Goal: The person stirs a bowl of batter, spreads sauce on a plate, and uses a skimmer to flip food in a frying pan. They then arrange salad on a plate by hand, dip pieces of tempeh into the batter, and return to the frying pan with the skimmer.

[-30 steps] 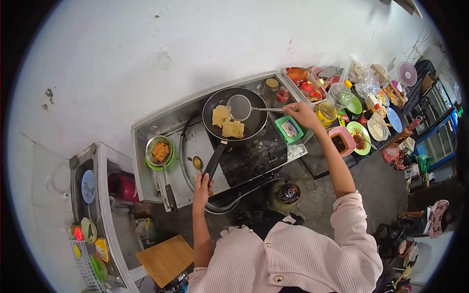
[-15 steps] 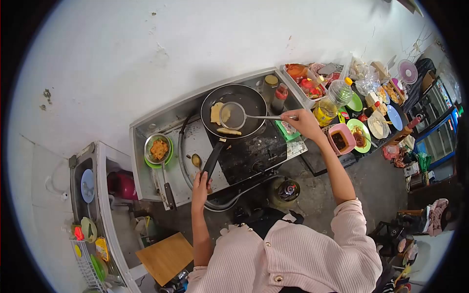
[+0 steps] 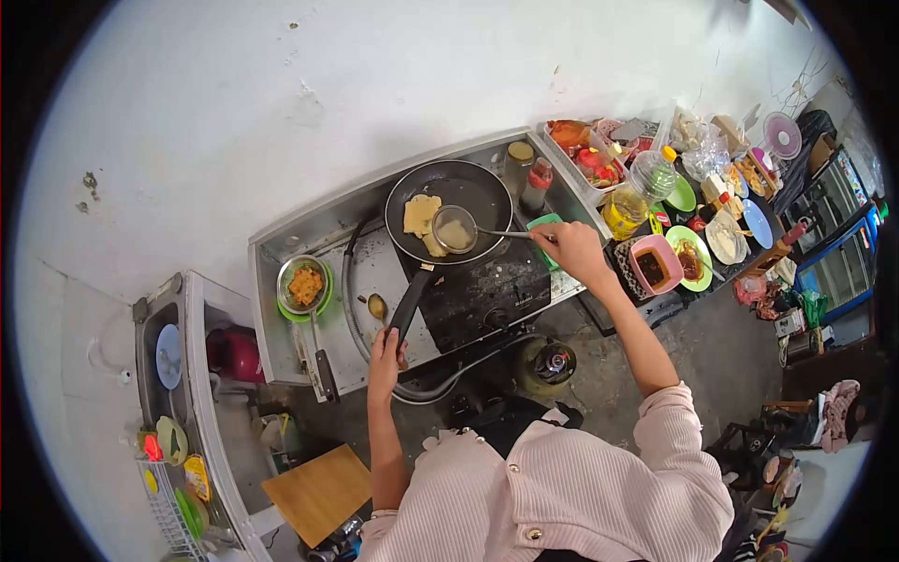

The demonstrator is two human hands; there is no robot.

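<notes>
My left hand [image 3: 387,361] is wrapped round the black handle of a frying pan [image 3: 464,183], which sits over the stove [image 3: 482,304]. In the pan's left and lower part lie pale yellow food pieces [image 3: 422,214], with oil beneath. My right hand [image 3: 571,245] grips the thin metal handle of a round mesh strainer [image 3: 454,229]. The strainer's bowl is low inside the pan, over or against some of the food; whether it holds a piece is unclear. A spoon [image 3: 376,307] rests on the metal counter left of the pan handle.
At left, a second strainer [image 3: 302,284] with orange-brown fried food rests over a green plate [image 3: 321,309]. Right of the stove stand a red-capped bottle [image 3: 537,184], an oil bottle [image 3: 626,212], a pink bowl [image 3: 670,259] of dark sauce and several plates. A gas cylinder [image 3: 546,367] stands below.
The strainer has shifted slightly right and down in the pan, with my right hand moving lower. The lower food piece now lies against the upper one. My left hand stays on the handle.
</notes>
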